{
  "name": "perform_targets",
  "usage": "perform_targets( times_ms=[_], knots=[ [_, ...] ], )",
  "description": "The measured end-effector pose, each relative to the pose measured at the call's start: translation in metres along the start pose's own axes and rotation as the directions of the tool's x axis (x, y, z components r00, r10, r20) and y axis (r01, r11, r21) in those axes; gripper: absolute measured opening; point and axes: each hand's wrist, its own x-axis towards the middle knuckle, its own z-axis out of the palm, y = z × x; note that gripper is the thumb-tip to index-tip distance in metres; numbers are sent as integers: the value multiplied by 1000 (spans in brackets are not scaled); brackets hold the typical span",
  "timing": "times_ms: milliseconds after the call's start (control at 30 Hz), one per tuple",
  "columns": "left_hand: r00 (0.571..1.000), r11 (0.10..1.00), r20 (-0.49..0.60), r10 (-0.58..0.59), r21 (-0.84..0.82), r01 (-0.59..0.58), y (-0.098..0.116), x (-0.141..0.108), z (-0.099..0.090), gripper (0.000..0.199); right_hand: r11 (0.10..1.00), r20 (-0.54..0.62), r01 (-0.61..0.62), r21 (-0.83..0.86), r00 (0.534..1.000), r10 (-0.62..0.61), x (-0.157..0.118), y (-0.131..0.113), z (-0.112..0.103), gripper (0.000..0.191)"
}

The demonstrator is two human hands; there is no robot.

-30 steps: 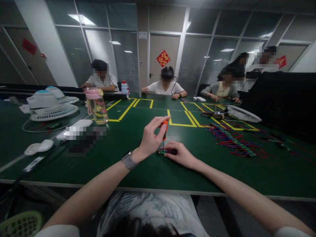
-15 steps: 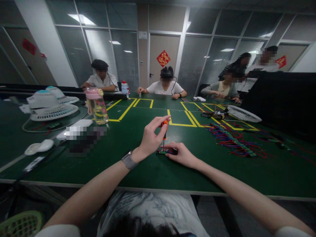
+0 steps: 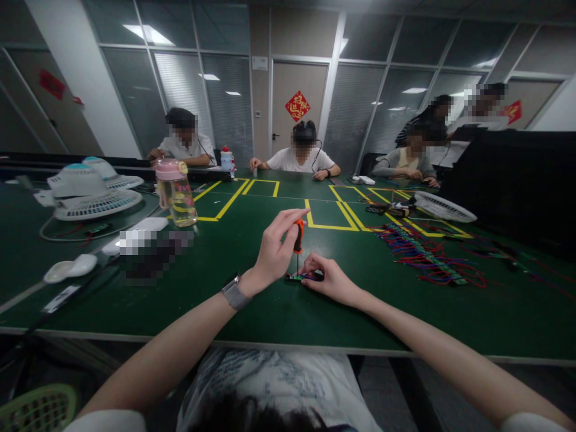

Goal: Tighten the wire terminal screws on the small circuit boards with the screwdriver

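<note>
An orange and black screwdriver (image 3: 298, 239) stands upright in the middle of the table, its shaft pointing down. My left hand (image 3: 275, 245) grips its handle between the thumb and the fingers, which are stretched out past the top. The shaft's tip meets a small green circuit board (image 3: 293, 278) lying flat on the table. From the right, my right hand (image 3: 332, 279) pinches the end of this board, with dark wires partly hidden under its fingers.
A row of circuit boards with red and blue wires (image 3: 425, 255) lies to the right. On the left are a pink-lidded bottle (image 3: 176, 195), white fans (image 3: 96, 204) and a white spoon-shaped item (image 3: 72, 268). A dark monitor (image 3: 526, 192) stands at the right. Several people are across the table.
My left fingers have shifted on the screwdriver handle, showing more of it. My right index finger has drawn back from the shaft and curled. The board has stayed put.
</note>
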Motion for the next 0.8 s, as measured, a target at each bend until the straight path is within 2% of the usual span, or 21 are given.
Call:
perform_targets(
  times_ms=[133,267,367,500,800],
  knots=[
    [999,999,-13,-32,-22,31,-1,0,2,31,1000,2,-6,19,1000,6,-1,-3,-1,22],
    [998,999,-56,12,53,-9,2,1,3,25,1000,5,-13,16,1000,13,-1,-5,-1,22],
    [999,996,-39,20,83,-17,2,1,2,25,999,8,-25,26,1000,25,0,-4,-1,23],
    [1000,1000,14,8,16,-8,0,0,1,33,999,5,-36,19,999,36,0,-3,0,23],
    [999,998,22,-36,-43,37,-5,-1,2,35,999,-6,-43,21,999,44,0,-5,0,22]
  ],
)
